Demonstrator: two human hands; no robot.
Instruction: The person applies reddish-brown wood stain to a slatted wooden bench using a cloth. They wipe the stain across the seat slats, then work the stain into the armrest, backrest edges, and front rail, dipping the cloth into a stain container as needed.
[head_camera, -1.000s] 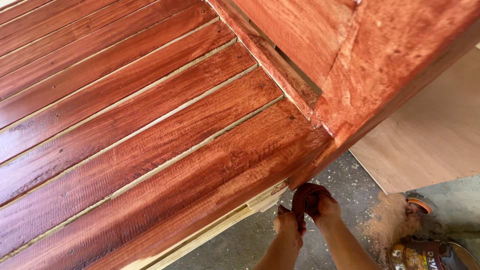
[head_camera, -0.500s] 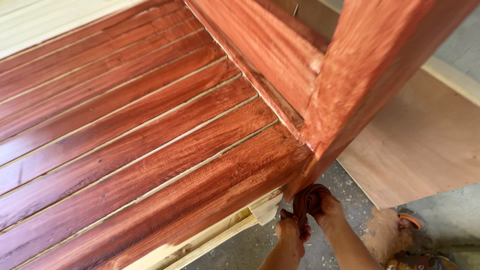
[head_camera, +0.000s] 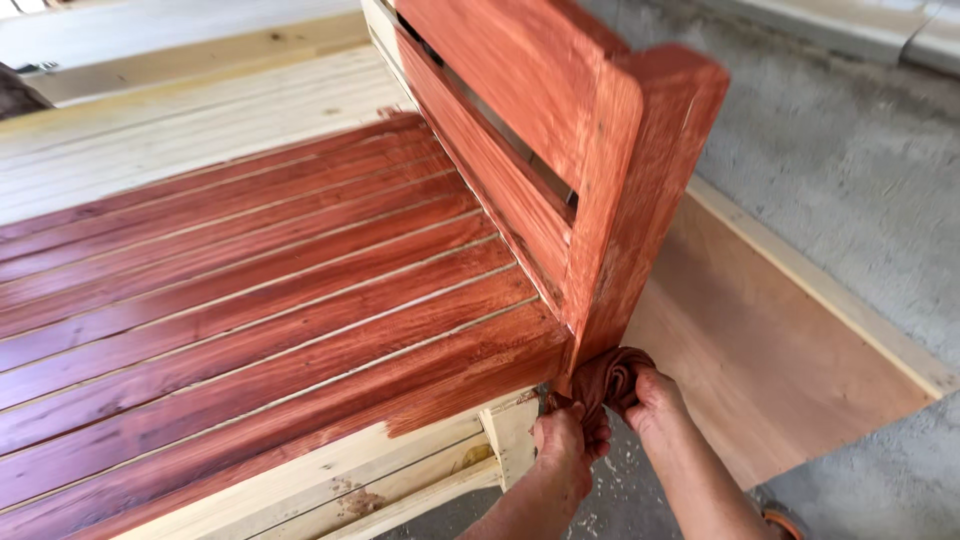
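Gripping a bunched, stain-soaked cloth (head_camera: 612, 378), both hands press it against the lower part of the red-brown corner post (head_camera: 640, 220) of a slatted wooden bench (head_camera: 260, 300). The left hand (head_camera: 565, 445) closes around the rag's lower end, just beside the bare pale leg (head_camera: 510, 435) under the seat's front corner. The right hand (head_camera: 655, 400) clamps the cloth from the other side, its fingers curled over the wad and touching the post's base. Most seat slats carry wet reddish stain, while the far slats (head_camera: 180, 125) and the front rail (head_camera: 330, 480) below remain raw pale wood. A plywood sheet (head_camera: 760, 350) lies on the concrete floor (head_camera: 840, 150) to the right of the post, lightly tinted pink near it.
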